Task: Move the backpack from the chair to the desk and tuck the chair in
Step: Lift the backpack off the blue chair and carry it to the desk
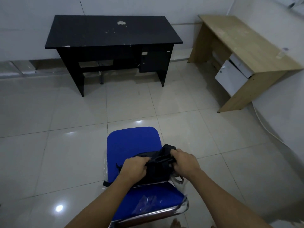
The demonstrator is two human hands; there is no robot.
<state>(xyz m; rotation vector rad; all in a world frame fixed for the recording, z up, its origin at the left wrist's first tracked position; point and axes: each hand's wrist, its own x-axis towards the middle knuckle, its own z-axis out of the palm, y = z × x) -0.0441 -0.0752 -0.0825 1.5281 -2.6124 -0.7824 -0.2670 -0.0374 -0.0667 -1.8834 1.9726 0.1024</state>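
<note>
Two hands grip the black backpack (162, 163), which sits on the blue chair (131, 143) seat against its backrest. Left hand (134, 168) is clenched on the bag's left upper edge, right hand (185, 163) clenched on its bunched top right. Across the tiled floor (49, 112) stands a black desk (113, 30), well apart; a light wooden desk (243, 41) is at right.

Dim, bluish indoor light; ceiling lamps glare as white spots on the glossy floor tiles (65, 162). Wide-angle bending curves the edges; overall slightly soft.
</note>
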